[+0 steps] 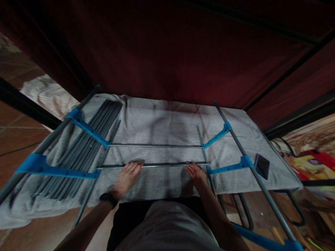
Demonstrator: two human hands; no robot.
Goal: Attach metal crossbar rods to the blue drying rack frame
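Observation:
A thin grey metal rod (159,165) runs crosswise in front of me, held in both hands. My left hand (129,174), with a dark band on its wrist, has its fingers over the rod left of its middle. Toward the other end, my right hand (195,173) pinches the rod between thumb and fingers. The rod's left end meets a blue plastic bracket (65,171); its right end lies close above another blue bracket (227,166), and I cannot tell whether it is seated. A second crossbar (157,145) joins the two side frames farther back.
Several loose grey tubes (81,153) lie side by side on the grey blanket (162,118) at left. A phone (262,166) rests at right, outside the right side pole (238,143). Behind the blanket stands a dark red panel (167,52).

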